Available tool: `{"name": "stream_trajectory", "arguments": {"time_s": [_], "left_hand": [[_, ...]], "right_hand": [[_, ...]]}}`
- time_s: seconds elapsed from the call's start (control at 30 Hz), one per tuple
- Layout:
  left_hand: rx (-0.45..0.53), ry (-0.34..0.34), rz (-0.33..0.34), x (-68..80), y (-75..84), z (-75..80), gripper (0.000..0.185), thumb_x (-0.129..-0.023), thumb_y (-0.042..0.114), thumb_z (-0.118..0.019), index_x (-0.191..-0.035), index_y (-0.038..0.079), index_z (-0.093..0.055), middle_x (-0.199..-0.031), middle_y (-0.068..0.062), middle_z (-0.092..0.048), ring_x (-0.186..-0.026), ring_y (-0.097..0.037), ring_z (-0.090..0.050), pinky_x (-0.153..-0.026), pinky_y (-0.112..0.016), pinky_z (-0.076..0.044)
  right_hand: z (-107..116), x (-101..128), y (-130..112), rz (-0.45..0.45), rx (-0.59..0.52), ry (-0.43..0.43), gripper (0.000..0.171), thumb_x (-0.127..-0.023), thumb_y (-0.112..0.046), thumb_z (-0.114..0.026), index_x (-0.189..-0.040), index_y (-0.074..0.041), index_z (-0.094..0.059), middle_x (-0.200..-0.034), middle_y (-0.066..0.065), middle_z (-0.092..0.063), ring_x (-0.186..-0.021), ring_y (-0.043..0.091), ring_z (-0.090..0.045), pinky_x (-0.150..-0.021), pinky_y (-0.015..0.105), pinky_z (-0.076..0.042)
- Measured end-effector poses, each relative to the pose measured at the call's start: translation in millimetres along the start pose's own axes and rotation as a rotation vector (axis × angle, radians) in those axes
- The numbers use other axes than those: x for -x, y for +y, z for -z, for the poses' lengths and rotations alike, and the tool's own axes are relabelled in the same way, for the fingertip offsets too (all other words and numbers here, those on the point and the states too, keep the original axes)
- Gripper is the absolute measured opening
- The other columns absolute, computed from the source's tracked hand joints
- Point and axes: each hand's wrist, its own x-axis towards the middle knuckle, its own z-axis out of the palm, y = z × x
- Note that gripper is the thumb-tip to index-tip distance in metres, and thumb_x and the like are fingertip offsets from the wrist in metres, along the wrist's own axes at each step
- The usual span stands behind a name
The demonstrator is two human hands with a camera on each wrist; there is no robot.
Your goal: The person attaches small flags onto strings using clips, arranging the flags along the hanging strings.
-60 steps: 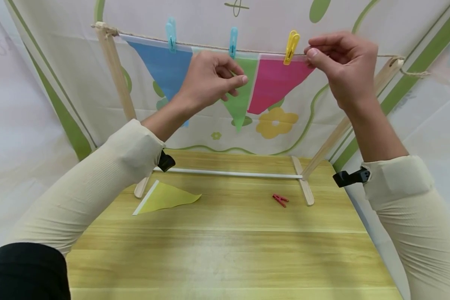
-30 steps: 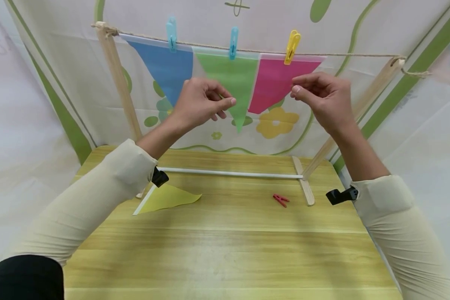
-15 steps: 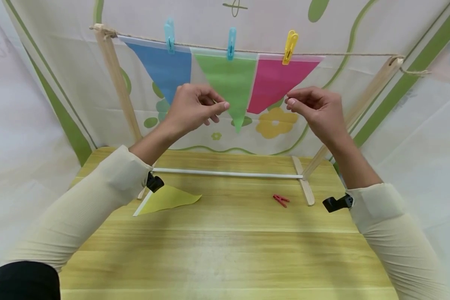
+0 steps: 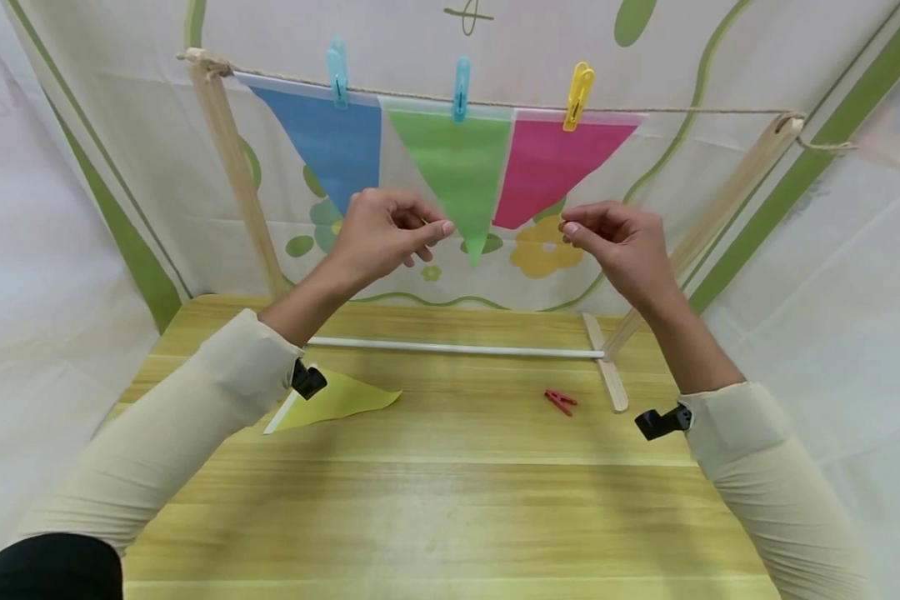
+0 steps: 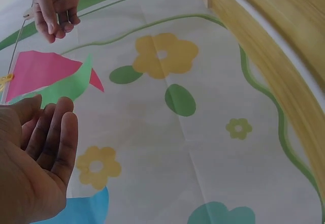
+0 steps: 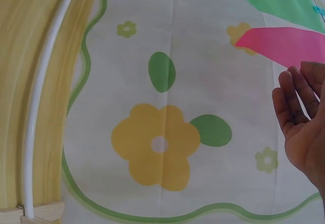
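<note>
Three pennants hang from a twine line (image 4: 690, 110): a blue pennant (image 4: 337, 142), a green pennant (image 4: 457, 150) and a pink pennant (image 4: 551, 158). Light-blue clothespins (image 4: 461, 90) hold the first two, and a yellow clothespin (image 4: 578, 96) holds the pink one. My left hand (image 4: 386, 229) is in the air in front of the blue pennant's lower part, fingers loosely bent and holding nothing. Below the pink pennant my right hand (image 4: 626, 246) hovers, also with nothing in it, thumb near the fingertips. On the table lie a yellow pennant (image 4: 345, 396) and a red clothespin (image 4: 561, 402).
Wooden posts hold the line at the left (image 4: 232, 167) and right, the right post (image 4: 742, 183) standing on a wooden foot (image 4: 607, 367). A white rod (image 4: 450, 346) runs low between them along the wooden table (image 4: 450, 517). Behind hangs a flower-printed cloth (image 4: 420, 287).
My right hand has left the pink pennant's upper corner and come down and leftward. My left hand has also lowered and shifted left, uncovering the green pennant. The pennants stay hanging.
</note>
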Motion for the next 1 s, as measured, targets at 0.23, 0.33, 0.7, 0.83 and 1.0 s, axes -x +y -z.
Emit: {"name": "stream_trajectory", "arguments": {"time_s": [0.23,0.33,0.7,0.83,1.0], "left_hand": [[-0.012,0.018,0.029,3.6,-5.4,0.8,0.018,-0.104,0.025,-0.086,-0.106,0.007,-0.087,-0.092,-0.012,-0.086,-0.075,-0.026,-0.082,-0.060,-0.032,-0.066],[-0.011,0.019,0.038,4.6,-8.0,-0.2,0.018,-0.105,0.024,-0.085,-0.106,0.007,-0.087,-0.093,-0.012,-0.086,-0.077,-0.032,-0.083,-0.060,-0.035,-0.067],[-0.005,0.001,0.076,15.4,-17.2,-3.0,0.017,-0.106,0.025,-0.084,-0.107,0.008,-0.086,-0.092,-0.011,-0.085,-0.076,-0.029,-0.082,-0.062,-0.035,-0.067],[0.000,0.008,0.085,19.8,-22.4,-2.2,0.017,-0.105,0.026,-0.085,-0.106,0.008,-0.086,-0.090,-0.011,-0.084,-0.078,-0.032,-0.081,-0.061,-0.031,-0.065],[0.004,0.013,0.109,25.6,-31.3,-3.7,0.017,-0.104,0.026,-0.086,-0.105,0.010,-0.086,-0.089,-0.010,-0.084,-0.077,-0.028,-0.082,-0.063,-0.037,-0.068]], "right_hand": [[-7.7,6.2,9.4,-0.021,0.013,-0.017,0.016,-0.107,-0.003,-0.077,-0.121,0.000,-0.084,-0.104,-0.007,-0.084,-0.090,0.005,-0.078,-0.085,0.016,-0.066],[-10.3,9.3,12.6,-0.042,0.001,-0.023,0.017,-0.107,-0.004,-0.077,-0.121,0.003,-0.083,-0.104,-0.007,-0.085,-0.091,0.005,-0.079,-0.085,0.016,-0.066],[-18.0,24.3,29.5,-0.085,-0.036,-0.050,0.021,-0.108,-0.003,-0.075,-0.124,0.010,-0.079,-0.107,-0.009,-0.085,-0.096,0.007,-0.080,-0.086,0.015,-0.065],[-19.8,30.3,33.7,-0.103,-0.027,-0.053,0.018,-0.108,-0.004,-0.076,-0.123,0.004,-0.082,-0.113,-0.008,-0.085,-0.098,0.006,-0.080,-0.088,0.015,-0.065],[-19.6,40.0,39.0,-0.155,0.014,-0.059,0.020,-0.109,-0.009,-0.077,-0.124,0.003,-0.082,-0.110,-0.011,-0.084,-0.098,0.005,-0.079,-0.085,0.014,-0.063]]}}
